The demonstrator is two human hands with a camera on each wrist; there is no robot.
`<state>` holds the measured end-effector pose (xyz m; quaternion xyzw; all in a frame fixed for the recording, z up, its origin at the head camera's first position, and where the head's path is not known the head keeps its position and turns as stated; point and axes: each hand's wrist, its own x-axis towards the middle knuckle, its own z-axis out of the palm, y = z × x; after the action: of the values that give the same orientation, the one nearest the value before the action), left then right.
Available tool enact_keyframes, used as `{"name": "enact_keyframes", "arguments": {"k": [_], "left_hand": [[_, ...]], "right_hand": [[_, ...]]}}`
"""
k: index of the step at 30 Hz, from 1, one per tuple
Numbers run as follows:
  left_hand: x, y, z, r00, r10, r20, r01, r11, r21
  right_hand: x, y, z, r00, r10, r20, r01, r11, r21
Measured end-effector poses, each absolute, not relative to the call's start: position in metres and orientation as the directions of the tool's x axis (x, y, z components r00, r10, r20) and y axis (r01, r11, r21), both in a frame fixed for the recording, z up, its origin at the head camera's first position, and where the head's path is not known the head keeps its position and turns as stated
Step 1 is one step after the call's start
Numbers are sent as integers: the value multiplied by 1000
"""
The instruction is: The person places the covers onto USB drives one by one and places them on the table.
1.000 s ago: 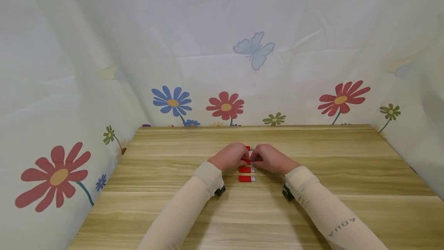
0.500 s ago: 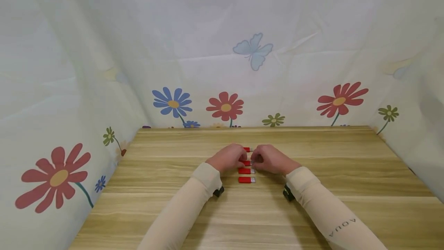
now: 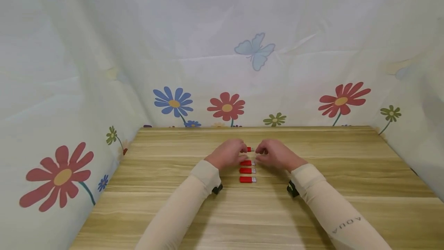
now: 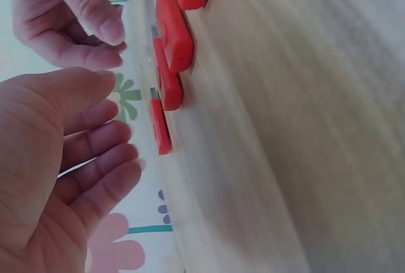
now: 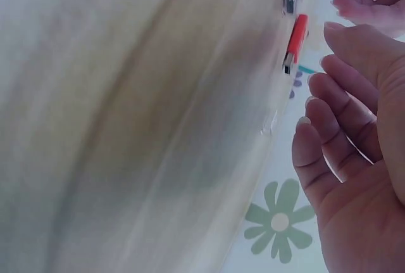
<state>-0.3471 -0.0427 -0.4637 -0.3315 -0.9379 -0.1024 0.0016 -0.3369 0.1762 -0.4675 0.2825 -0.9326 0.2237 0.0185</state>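
Several red USB sticks lie in a column on the wooden table, metal plugs pointing right in the head view. The nearest stick (image 3: 245, 179) and the one behind it (image 3: 245, 171) are in full view. My left hand (image 3: 229, 153) is at the left of the two farther sticks, its thumb close by the third stick (image 3: 246, 163) and its fingers by the farthest stick (image 3: 250, 149). Opposite, my right hand (image 3: 276, 155) is just off their plug ends. In both wrist views, the fingers of my left hand (image 4: 69, 152) and right hand (image 5: 354, 121) are loosely bent, holding nothing.
The wood-grain table (image 3: 243, 219) runs back to a pale cloth backdrop (image 3: 194, 49) printed with flowers and a butterfly. The cloth also hangs along both sides. A small dark device (image 3: 293, 189) sits under the right wrist, another (image 3: 217, 189) under the left.
My hands have drawn apart from around the third stick, the right one shifting rightward. Its plug and the farthest stick now show between them. The sticks appear to lie in the same places.
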Motion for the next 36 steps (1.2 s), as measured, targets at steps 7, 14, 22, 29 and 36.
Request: {"name": "enact_keyframes", "arguments": {"k": [7, 14, 22, 29, 36], "left_hand": [[-351, -39, -454, -762, 642, 84, 647, 759, 66], [-365, -35, -457, -790, 609, 71, 612, 790, 41], [-375, -24, -460, -781, 623, 44, 623, 782, -3], [-382, -14, -469, -779, 627, 25, 627, 779, 17], [-381, -11, -469, -791, 612, 15, 612, 790, 26]], "right_hand": [[-349, 182, -454, -845, -504, 178, -532, 759, -375], [-361, 192, -453, -854, -474, 215, -521, 784, -338], [-370, 207, -462, -891, -424, 162, -453, 810, -374], [-372, 203, -469, -870, -465, 164, -491, 794, -358], [-375, 203, -474, -848, -496, 185, -530, 793, -300]]}}
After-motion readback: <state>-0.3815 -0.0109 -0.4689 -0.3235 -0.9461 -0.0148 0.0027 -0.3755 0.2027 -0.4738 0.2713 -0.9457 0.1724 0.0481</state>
